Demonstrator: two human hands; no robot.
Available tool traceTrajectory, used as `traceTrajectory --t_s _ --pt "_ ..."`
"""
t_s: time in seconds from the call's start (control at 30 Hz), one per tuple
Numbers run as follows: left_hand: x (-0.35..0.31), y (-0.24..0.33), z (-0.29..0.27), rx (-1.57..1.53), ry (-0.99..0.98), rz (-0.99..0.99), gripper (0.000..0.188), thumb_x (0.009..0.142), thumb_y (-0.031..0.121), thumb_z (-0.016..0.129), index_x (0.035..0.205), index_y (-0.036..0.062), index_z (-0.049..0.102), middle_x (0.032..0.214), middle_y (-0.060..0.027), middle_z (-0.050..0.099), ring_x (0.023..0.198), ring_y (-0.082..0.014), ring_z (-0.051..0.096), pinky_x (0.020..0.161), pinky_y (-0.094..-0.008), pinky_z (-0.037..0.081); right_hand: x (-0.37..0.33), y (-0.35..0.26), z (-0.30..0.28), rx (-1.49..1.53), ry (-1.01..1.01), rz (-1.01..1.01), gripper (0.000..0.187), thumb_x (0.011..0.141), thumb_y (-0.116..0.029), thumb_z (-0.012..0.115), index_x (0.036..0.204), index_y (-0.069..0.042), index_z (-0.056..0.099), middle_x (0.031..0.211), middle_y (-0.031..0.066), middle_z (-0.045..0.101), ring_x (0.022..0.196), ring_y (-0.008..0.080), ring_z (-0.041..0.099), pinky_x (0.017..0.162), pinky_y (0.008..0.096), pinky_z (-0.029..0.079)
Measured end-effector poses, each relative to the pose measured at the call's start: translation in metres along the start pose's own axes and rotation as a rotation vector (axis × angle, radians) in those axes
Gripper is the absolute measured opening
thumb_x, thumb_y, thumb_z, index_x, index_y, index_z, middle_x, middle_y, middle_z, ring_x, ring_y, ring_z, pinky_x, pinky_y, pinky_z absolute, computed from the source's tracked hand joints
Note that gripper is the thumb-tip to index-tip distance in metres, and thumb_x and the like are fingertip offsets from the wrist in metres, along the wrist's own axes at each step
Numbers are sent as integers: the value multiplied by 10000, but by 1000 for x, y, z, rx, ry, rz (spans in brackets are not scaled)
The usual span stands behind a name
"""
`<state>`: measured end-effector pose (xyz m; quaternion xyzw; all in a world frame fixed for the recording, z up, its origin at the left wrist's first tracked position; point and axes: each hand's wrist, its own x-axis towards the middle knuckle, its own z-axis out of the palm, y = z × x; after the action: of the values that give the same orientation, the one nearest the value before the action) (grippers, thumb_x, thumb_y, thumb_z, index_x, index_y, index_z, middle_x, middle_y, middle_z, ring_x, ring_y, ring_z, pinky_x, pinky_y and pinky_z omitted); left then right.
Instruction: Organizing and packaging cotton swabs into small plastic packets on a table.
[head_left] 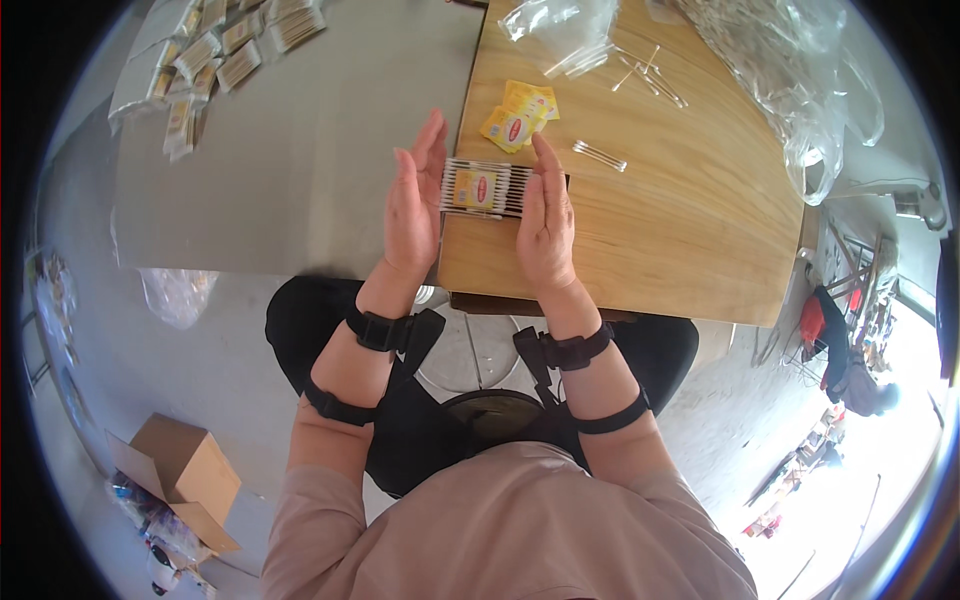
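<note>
A flat row of cotton swabs [508,202] lies at the left edge of the wooden table, with a yellow printed card [474,188] on top of it. My left hand [413,205] stands on edge at the row's left end, fingers stretched out. Facing it, my right hand [546,215] is held the same way over the row's right end and hides part of it. Neither hand is closed round anything; whether the palms touch the swabs I cannot tell. Just beyond lies a small fanned pile of yellow cards [518,115].
Loose cotton swabs [600,156] lie right of my right hand, and several more [650,78] farther back. Clear plastic bags [775,70] cover the far right corner. Bundled swab packs [215,50] sit on the grey table [290,160]. An open cardboard box [185,465] stands lower left.
</note>
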<state>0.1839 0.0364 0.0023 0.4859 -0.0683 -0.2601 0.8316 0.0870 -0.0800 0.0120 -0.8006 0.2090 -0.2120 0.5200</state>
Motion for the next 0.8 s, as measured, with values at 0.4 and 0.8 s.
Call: traceTrajectory --t_s 0.4,0.8 --pt "-1 8 0 -149 -14 -37 679 1054 503 202 1446 -18 391 1526 -115 382 1438 -209 305 1202 -351 215 2 -12 26 167 35 -3 441 1059 -200 307 1436 12 393 1444 150 474 1349 259 422 1125 364 301" --pt "-5 -2 1 -111 -52 15 660 1050 510 234 1460 15 386 1539 -105 368 1451 -214 277 1193 -382 193 -2 -9 31 249 66 -45 425 1007 -29 402 1423 51 373 1444 218 444 1367 305 411 1110 360 319"
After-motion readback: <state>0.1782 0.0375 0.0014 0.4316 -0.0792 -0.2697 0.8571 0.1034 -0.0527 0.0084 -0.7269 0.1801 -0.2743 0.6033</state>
